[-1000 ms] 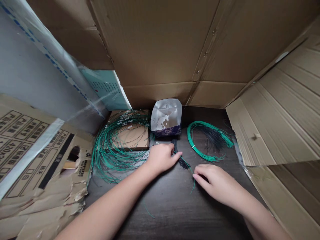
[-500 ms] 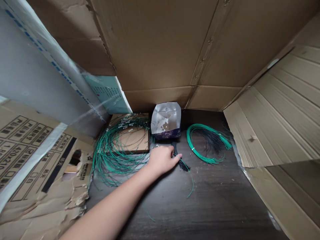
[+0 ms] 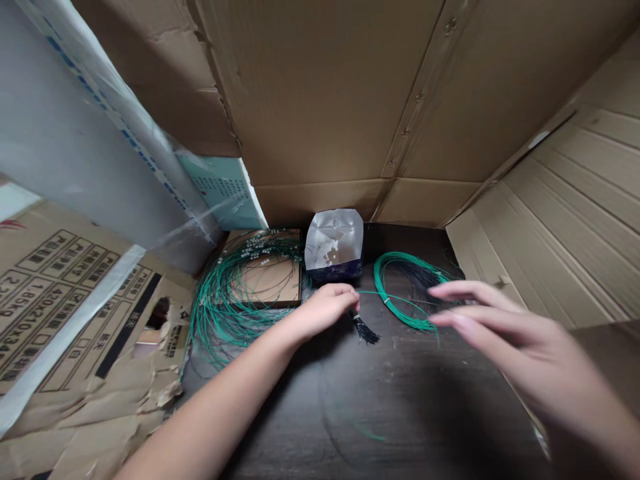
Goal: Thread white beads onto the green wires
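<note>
My left hand (image 3: pixel 327 308) is closed in a pinch on a thin green wire (image 3: pixel 385 293), which runs from its fingertips to the right towards the coil. Just below those fingers lies a tied bundle of black wire ends (image 3: pixel 366 331). My right hand (image 3: pixel 520 340), slightly blurred, hovers at the right with thumb and forefinger apart. Its fingertips are close to a tied coil of green wire (image 3: pixel 383 283) with a black part inside. Left of my left hand spreads a loose heap of green wires (image 3: pixel 210 320) with small white pieces on their dark ends.
An opened silvery bag (image 3: pixel 345 223) holding small white pieces stands at the back. Under the wire heap lies a flat brown box (image 3: pixel 267 280). Cardboard walls (image 3: pixel 320 93) close in the dark wooden table (image 3: pixel 400 413), and a torn printed carton (image 3: pixel 125 300) is at the left.
My right hand has come into view from the right. The green wire at my left hand, which hung down towards the front, now stretches to the right. The left hand has barely moved.
</note>
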Demonstrator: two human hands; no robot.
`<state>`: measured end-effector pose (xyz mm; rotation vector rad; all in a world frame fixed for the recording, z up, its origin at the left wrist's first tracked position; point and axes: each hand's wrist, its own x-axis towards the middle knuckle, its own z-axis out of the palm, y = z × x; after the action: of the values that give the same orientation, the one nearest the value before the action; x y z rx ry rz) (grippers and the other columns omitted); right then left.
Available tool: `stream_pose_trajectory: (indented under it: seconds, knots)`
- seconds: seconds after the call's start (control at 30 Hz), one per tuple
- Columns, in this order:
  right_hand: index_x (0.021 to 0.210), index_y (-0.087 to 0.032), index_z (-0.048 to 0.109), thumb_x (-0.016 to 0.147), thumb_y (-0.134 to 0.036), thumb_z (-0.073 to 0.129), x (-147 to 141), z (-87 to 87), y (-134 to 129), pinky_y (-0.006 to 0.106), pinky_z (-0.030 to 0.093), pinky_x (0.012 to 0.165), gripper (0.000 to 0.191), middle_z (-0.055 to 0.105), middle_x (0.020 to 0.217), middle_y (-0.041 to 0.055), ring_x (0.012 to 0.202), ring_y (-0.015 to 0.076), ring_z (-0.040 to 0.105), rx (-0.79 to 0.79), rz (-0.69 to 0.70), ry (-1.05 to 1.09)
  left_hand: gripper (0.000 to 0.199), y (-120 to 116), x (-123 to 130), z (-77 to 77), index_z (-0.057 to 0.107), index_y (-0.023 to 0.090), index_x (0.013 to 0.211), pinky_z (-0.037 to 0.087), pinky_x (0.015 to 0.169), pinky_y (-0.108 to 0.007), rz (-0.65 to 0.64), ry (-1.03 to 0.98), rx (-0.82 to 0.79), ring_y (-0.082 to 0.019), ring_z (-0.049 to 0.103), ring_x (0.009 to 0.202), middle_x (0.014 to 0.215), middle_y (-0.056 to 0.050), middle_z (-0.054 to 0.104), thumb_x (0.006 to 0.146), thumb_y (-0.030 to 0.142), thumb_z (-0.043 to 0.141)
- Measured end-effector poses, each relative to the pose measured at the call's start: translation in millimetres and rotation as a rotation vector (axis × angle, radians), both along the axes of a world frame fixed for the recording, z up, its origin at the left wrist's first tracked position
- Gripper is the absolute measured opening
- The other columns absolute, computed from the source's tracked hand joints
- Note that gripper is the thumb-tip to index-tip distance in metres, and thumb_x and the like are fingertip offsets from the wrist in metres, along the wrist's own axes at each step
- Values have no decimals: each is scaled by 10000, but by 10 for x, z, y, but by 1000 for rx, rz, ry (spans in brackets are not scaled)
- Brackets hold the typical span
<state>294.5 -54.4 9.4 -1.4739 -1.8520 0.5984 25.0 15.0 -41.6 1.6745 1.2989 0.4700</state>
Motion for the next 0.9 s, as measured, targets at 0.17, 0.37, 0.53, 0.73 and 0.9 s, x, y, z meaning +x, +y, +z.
stream_pose_trajectory:
  seconds: [0.17,0.37,0.53,0.73,0.9]
  knots:
    - [885,-284,873,806,-758,703,-441,-166,537,541,530,1068,510,796,1160,113,1146,350,715,-252,98,277,535,-30,-214,364,620,155,834,185,492,-228,-11,-605,-253,-89,283,526,723,-21,575,943,652,455]
    - [835,-234,851,846,-625,760,-546,-107,619,419,578,918,402,816,926,102,929,263,736,-465,337,515,458,11,-506,588,608,177,827,176,468,-209,6,-463,-76,-77,273,510,585,76,381,872,625,693]
    - [870,-234,845,944,-590,683,-548,51,607,350,572,839,398,816,952,96,866,215,728,-521,515,658,429,72,-698,625,540,197,804,152,452,-200,63,-487,-135,-67,201,506,603,89,310,866,575,732]
    - [956,-221,855,989,-655,578,-559,105,628,339,592,845,516,825,979,107,864,206,752,-510,517,602,404,118,-807,596,543,193,806,149,468,-209,78,-462,-101,-76,186,534,614,79,284,905,548,707]
    - [922,-202,843,947,-615,673,-577,87,639,335,612,801,448,830,919,105,813,207,770,-502,472,589,377,119,-779,601,546,195,807,160,472,-214,77,-445,-110,-79,195,532,610,75,296,918,524,691]
